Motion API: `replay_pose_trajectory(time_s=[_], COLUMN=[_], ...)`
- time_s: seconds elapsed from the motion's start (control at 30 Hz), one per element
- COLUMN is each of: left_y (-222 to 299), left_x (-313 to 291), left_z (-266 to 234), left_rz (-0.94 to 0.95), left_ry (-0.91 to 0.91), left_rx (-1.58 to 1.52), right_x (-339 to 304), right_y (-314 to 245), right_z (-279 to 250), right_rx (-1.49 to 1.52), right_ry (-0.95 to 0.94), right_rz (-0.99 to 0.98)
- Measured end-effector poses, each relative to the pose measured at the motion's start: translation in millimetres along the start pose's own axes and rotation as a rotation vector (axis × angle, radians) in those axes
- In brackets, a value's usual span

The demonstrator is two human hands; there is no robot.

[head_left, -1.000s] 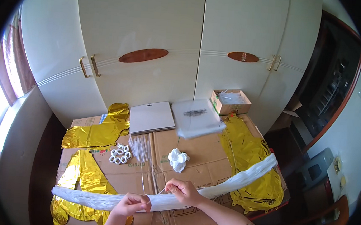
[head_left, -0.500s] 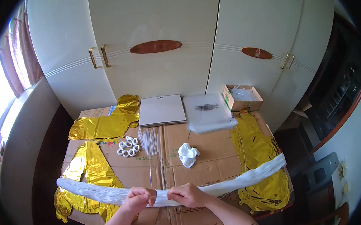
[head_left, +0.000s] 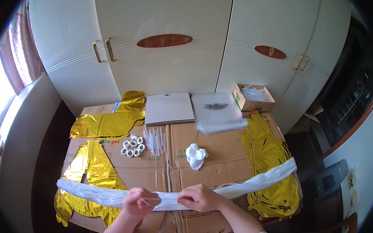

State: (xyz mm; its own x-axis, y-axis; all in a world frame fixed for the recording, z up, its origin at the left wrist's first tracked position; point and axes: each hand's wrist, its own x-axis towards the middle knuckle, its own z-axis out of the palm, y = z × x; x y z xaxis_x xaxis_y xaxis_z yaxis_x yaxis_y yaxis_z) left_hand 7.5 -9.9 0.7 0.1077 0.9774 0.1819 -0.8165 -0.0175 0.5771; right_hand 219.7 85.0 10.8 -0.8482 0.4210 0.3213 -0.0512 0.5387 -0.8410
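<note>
A long bundle of white strands (head_left: 97,192) lies across the near side of the cardboard, its two ends resting over gold foil balloons. In front of its middle, my left hand (head_left: 138,203) is closed with a thin pale strand showing at its fingers. My right hand (head_left: 202,198) is a short way to the right, over the bundle, its fingers curled in a pinch; whatever is between them is hidden. Farther off sit a crumpled white wad (head_left: 196,156), several white rolls (head_left: 133,147) and a row of clear thin tubes (head_left: 155,140).
Flat gold foil balloons lie at the far left (head_left: 108,125), near left (head_left: 90,166) and right (head_left: 270,148). At the back are a stack of pale card (head_left: 170,106), clear plastic bags (head_left: 218,118) and a small box (head_left: 253,104) of clear tubes. A cabinet (head_left: 168,11) stands behind.
My hands have moved apart a little, the left one leftward and turned, the right one slightly to the right. The whole view has shifted slightly.
</note>
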Motion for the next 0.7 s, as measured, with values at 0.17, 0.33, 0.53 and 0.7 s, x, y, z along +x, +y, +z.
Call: replay_pose_trajectory(time_s=[0.17, 0.33, 0.53, 0.7], left_y=[18.0, 14.7, 11.9, 7.9], left_x=[9.2, 15.2, 5.9, 10.4], left_z=[10.3, 17.1, 3.5, 6.6], left_rz=[0.265, 0.476, 0.202, 0.203], left_ry=[0.258, 0.055, 0.054, 0.196], left_rx=[0.367, 2.035, 0.151, 1.447], right_x=[-1.9, -6.4, -0.4, -2.9], right_y=[-4.2, -6.4, 4.5, -5.2], right_z=[-5.8, -5.4, 0.1, 4.4], right_rx=[0.198, 0.380, 0.113, 0.285], right_ry=[-0.054, 0.042, 0.046, -0.091], right_rz=[0.133, 0.065, 0.074, 0.125])
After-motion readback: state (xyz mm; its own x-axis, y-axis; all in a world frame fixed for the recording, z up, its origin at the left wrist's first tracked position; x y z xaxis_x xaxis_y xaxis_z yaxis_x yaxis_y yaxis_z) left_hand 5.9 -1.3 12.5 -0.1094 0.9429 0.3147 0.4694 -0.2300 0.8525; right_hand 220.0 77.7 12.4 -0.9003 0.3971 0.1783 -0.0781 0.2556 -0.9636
